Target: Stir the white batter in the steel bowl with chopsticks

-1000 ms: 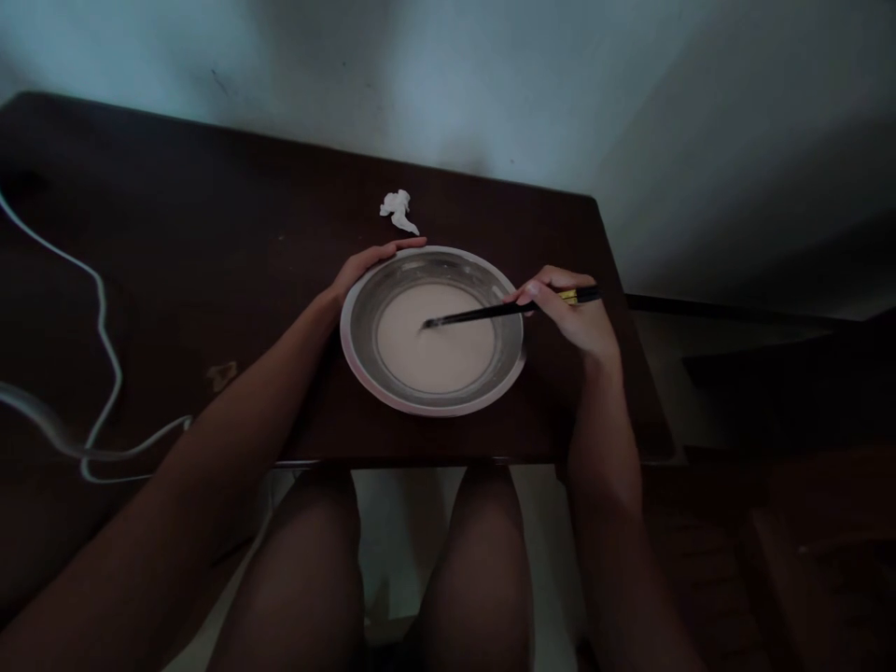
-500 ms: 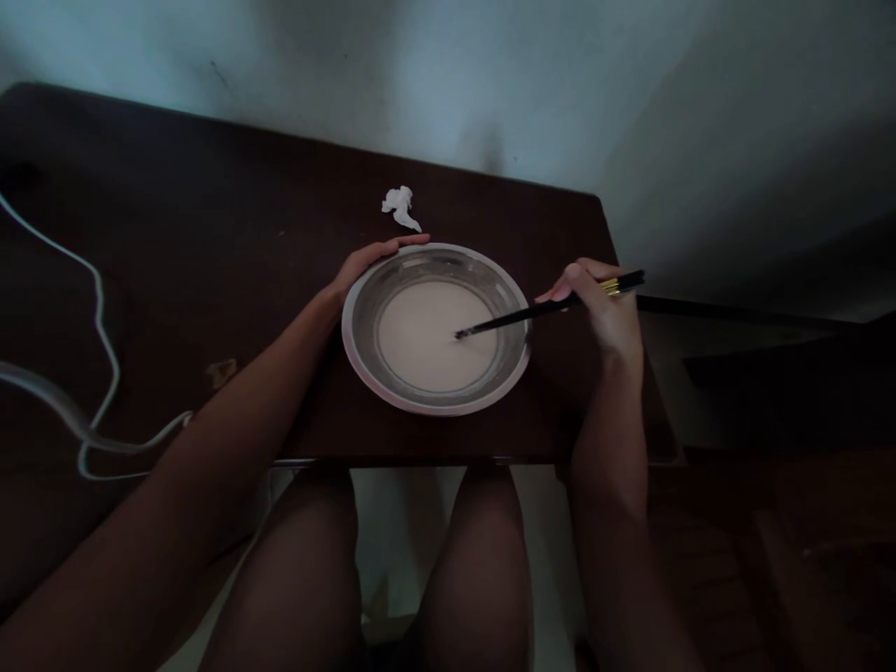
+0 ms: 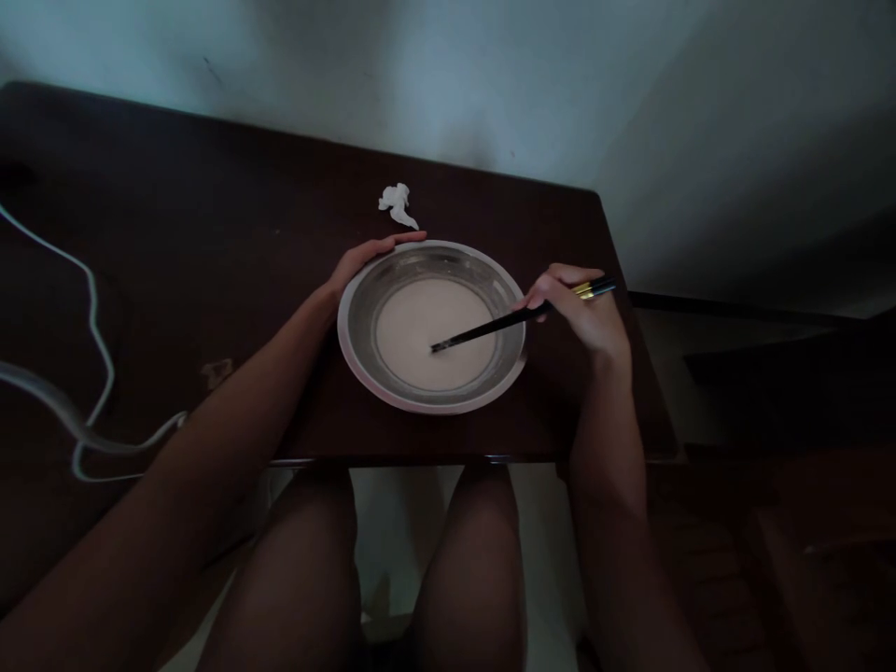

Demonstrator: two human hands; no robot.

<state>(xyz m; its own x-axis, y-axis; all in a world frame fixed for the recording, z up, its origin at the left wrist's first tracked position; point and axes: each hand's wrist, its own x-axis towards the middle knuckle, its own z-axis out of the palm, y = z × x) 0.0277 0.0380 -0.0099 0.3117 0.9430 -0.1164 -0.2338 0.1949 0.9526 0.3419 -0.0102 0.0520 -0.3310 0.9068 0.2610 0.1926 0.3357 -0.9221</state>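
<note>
A wide metal bowl (image 3: 432, 407) sits near the table's front edge, with a pale, milky batter-like liquid (image 3: 420, 327) inside. Along the bowl's far left rim lies my left hand (image 3: 364, 259), its fingers stretched along the outside as it holds the bowl. My right hand (image 3: 570, 297), at the bowl's right side, is closed around black chopsticks (image 3: 500, 324) with gold bands near their upper ends. Their tips dip into the liquid near its middle. The underside of my left hand is hidden by the bowl.
Behind the bowl on the dark wooden table (image 3: 210, 205) lies a crumpled white tissue (image 3: 398, 203). White cables (image 3: 94, 317) loop at the left, and a small pale scrap (image 3: 217, 371) lies near my left forearm. A pale wall (image 3: 448, 84) stands along the back.
My right hand has moved left, toward the bowl, and the chopstick tips have shifted left and slightly nearer me in the liquid. My left hand stays on the rim.
</note>
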